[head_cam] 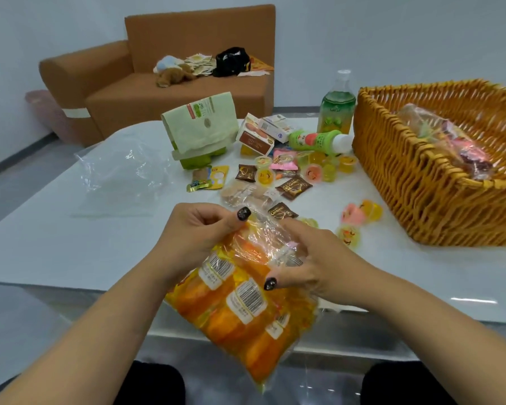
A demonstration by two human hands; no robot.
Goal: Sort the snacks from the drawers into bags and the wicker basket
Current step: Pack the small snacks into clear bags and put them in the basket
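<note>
A clear plastic bag (240, 311) packed with several orange-and-yellow snack packs hangs over the table's near edge, above my lap. My left hand (196, 229) pinches the bag's mouth at the top left. My right hand (301, 258) grips the crumpled top of the same bag from the right. Loose snacks lie beyond my hands: brown chocolate sachets (293, 187), yellow jelly cups (327, 168) and a pink packet (284, 160). The wicker basket (415, 182) stands at the right with a filled bag (450, 141) inside.
A white table (56, 244) carries an empty clear bag (123, 173) at the left, a green tissue pack (200, 127), small boxes (257, 135) and two green bottles (319, 138). More jelly cups (360, 214) sit near the basket. A brown sofa (158, 83) stands behind.
</note>
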